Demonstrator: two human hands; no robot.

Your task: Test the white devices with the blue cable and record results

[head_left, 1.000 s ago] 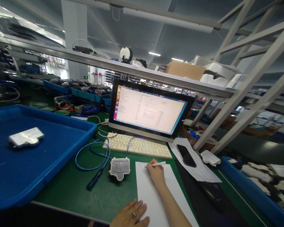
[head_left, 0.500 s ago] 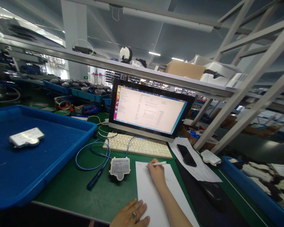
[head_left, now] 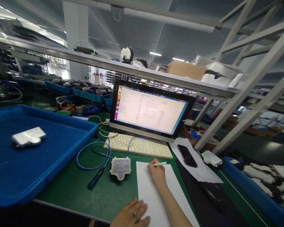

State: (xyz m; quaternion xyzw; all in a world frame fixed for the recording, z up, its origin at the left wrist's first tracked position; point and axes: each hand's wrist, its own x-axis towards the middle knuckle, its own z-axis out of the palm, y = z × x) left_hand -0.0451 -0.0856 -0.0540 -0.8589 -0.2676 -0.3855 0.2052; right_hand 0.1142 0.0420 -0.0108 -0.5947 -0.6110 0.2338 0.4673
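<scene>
My right hand (head_left: 156, 171) is closed round a white pen (head_left: 160, 163), whose tip meets the upper left part of a white sheet of paper (head_left: 148, 189). At the bottom of the view, my left hand (head_left: 131, 214) lies flat with its fingers spread, across the sheet's left edge; it wears a ring. Left of the sheet rests a pale plastic module (head_left: 120, 168) with a grey label. A blue cable (head_left: 78, 159) with a dark blue plug-like end (head_left: 96, 178) curls beside the module on the green table.
Behind the paper stand a cream keyboard (head_left: 137, 145) and a monitor (head_left: 150, 108). A blue tray (head_left: 68, 154) with one white module (head_left: 29, 136) is on the left. To the right are a phone (head_left: 187, 155), a mouse (head_left: 211, 195) and a blue bin (head_left: 253, 192) of modules.
The whole view has shifted very slightly. Both hands and the pen keep practically the same place on the paper.
</scene>
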